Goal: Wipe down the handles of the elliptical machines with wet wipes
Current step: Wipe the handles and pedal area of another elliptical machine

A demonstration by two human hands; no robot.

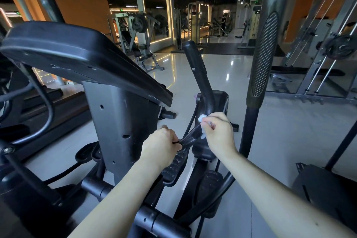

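Head view, centre of the frame: my two hands meet on one black handlebar (191, 136) of the elliptical. My left hand (161, 146) curls around its lower end. My right hand (219, 133) pinches one white wet wipe (201, 119) against the bar. Two pedals (174, 168) show below, and one console (81, 54) at upper left.

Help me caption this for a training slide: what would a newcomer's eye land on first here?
First, the two bare forearms reaching in from below: the right hand pinches a crumpled white wet wipe against a short black handle bar, which the left hand grips at its other end. Next comes the big black console at upper left, then the tall grey moving handle at right.
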